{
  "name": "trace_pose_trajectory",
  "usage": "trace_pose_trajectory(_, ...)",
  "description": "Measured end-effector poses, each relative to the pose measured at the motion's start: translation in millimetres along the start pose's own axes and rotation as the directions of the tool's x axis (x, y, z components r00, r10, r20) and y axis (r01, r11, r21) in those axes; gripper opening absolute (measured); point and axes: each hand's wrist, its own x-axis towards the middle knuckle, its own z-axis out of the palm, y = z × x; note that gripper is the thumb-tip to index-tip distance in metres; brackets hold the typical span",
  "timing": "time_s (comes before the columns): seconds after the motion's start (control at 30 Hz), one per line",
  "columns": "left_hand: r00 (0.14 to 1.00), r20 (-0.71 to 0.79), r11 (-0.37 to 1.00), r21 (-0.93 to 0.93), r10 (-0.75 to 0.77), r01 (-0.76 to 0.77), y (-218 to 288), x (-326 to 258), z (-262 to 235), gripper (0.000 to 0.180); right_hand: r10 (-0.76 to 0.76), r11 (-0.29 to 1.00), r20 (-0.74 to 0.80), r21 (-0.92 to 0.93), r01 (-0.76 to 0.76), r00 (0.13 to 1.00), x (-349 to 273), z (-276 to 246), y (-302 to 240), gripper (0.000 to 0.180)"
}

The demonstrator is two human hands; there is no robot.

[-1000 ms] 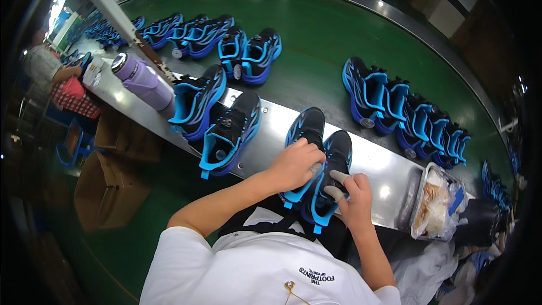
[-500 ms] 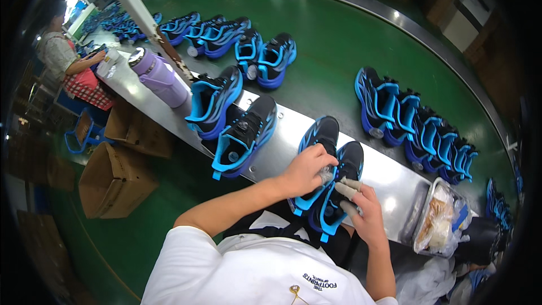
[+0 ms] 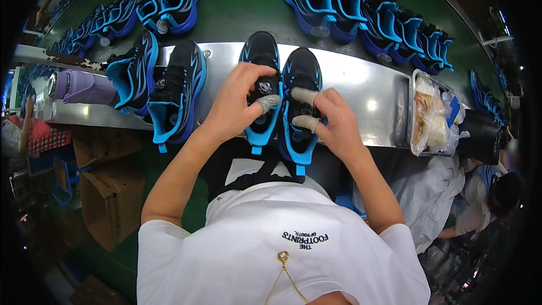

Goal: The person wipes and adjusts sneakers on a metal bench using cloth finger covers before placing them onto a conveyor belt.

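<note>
Two black and blue sneakers lie side by side, toes away from me, on a steel shelf (image 3: 361, 73). My left hand (image 3: 237, 104) rests on the left sneaker (image 3: 261, 56), its taped fingertips pinching the round dial on the tongue. My right hand (image 3: 330, 121) lies on the right sneaker (image 3: 301, 70), taped fingers pressed on its tongue and lacing.
Another black and blue pair (image 3: 161, 87) sits on the shelf to my left, beside a purple bottle (image 3: 84, 87) lying on its side. Several blue sneakers (image 3: 372, 17) ride a green conveyor (image 3: 243, 0) beyond. A metal tray (image 3: 420, 110) with wrapped items stands right. Cardboard boxes (image 3: 110, 197) below left.
The view has swung so the shelf runs level and closer. Both hands stay on the same pair; the left has shifted onto the left shoe's dial.
</note>
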Motion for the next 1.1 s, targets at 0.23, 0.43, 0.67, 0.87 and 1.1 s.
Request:
trace_pose_trajectory(0.23,0.992,0.122,0.982,-0.176,-0.044,0.065,-6.4,0.2,-4.8,0.045,0.004,0.997,0.008,0.080,-0.004,1.000,0.6,3.4,-4.4,0.050)
trace_pose_trajectory(0.43,0.997,0.071,1.000,0.011,0.007,-0.008,-5.4,1.1,-2.2,0.047,0.020,0.979,0.117,0.201,-0.043,0.993,1.5,-7.6,-0.6,0.049)
trace_pose_trajectory(0.67,0.999,0.030,0.990,0.138,-0.027,0.023,6.2,-4.2,-3.3,0.048,-0.012,0.992,0.015,0.124,0.010,1.000,-0.4,-7.2,0.9,0.053)
trace_pose_trajectory(0.87,0.987,-0.038,0.969,0.196,0.158,-0.148,37.6,-15.5,-1.3,0.037,-0.016,0.999,-0.156,0.037,0.022,0.988,-9.3,5.5,8.3,0.048)
trace_pose_trajectory(1.1,0.678,0.588,0.459,-0.502,-0.440,0.733,58.0,-57.6,38.1,0.035,-0.031,0.993,-0.011,0.110,0.032,0.999,-6.9,1.0,7.5,0.051)
